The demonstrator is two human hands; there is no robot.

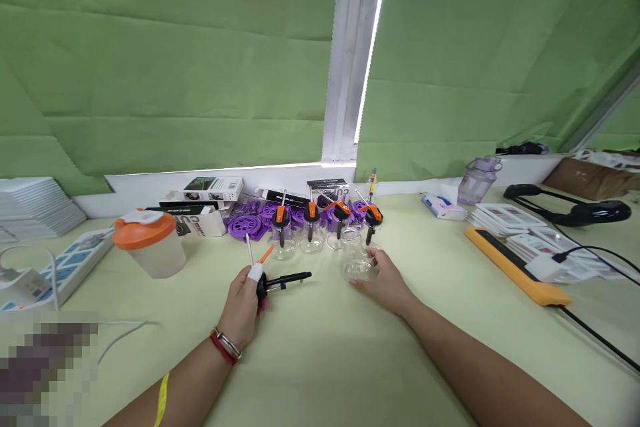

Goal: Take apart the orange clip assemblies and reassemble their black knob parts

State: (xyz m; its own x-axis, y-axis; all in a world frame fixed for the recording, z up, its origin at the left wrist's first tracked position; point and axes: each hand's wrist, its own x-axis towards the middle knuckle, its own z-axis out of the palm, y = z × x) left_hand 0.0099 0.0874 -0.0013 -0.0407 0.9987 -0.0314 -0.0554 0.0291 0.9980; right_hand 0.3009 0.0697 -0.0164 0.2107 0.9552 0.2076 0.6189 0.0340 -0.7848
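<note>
My left hand (243,307) grips a black pump head (280,280) with a black tube pointing right, a thin metal stem and an orange tab sticking up; one finger wears a white cap. My right hand (385,283) rests on the table, its fingers touching a clear glass bottle (357,257) that has no top. Behind them stands a row of several clear bottles (310,233) fitted with orange and black pump tops.
A plastic jar with an orange lid (147,243) stands at the left. Purple plastic discs (247,223) and small boxes (207,190) lie by the window sill. An orange power strip (515,267), stacked cards (505,219), a lilac water bottle (477,180) and cables occupy the right.
</note>
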